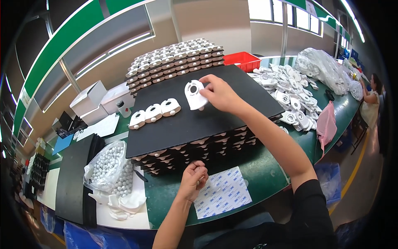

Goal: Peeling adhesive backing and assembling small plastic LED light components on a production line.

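Note:
My right hand (220,94) pinches a white plastic housing (194,100) with a round hole, holding it tilted above a black board (170,135). To its left, three similar white housings (153,113) stand side by side in a row on that board. Below the board's front edge is my left hand (193,179), its fingers curled together; whatever they may hold is too small or hidden to make out. Close by that hand lies a sheet of printed white backing paper (226,195) on the green table (265,176).
Stacked boards of white housings (174,62) rise at the back, beside a red bin (242,61). Loose white parts (290,91) are heaped on the right, near a pink cloth (326,124). A bag of white balls (108,164) sits on the left. Another person (371,97) is at far right.

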Demonstrator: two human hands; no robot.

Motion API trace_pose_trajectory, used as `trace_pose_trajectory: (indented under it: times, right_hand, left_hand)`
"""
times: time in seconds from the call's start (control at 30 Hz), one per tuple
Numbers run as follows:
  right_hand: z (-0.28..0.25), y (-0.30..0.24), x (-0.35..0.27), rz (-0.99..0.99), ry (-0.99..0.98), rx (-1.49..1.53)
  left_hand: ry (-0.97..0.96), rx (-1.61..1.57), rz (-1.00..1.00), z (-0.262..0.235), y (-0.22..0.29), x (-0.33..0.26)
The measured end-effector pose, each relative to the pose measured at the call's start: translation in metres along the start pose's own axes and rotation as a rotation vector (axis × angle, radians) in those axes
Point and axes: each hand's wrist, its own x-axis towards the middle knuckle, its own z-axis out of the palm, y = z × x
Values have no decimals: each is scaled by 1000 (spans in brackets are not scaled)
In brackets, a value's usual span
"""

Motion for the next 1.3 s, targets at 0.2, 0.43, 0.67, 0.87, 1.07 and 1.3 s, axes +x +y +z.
trace_pose_trajectory:
  times: [0.2,0.43,0.67,0.87,1.07,1.3]
  right_hand:
    - [34,24,58,345,-149,2]
    - [15,15,50,395,-334,121]
    - [-82,1,-19,-237,193,-52]
    - [-140,97,-120,-34,759,-234]
    - [-123,138,-213,543,243,-913]
    - [-137,140,-234,630,170,-407]
  left_hand:
    - [0,-41,-25,-5,0,-1]
    - [28,-97,-94,-1,2,1]
    - [19,-159,-115,1,5,-2]
    - [-81,-84,-146,10,3,-3]
    - [-87,-21,-133,-7,-8,-2]
    - [-7,-64,-112,17,0,-4]
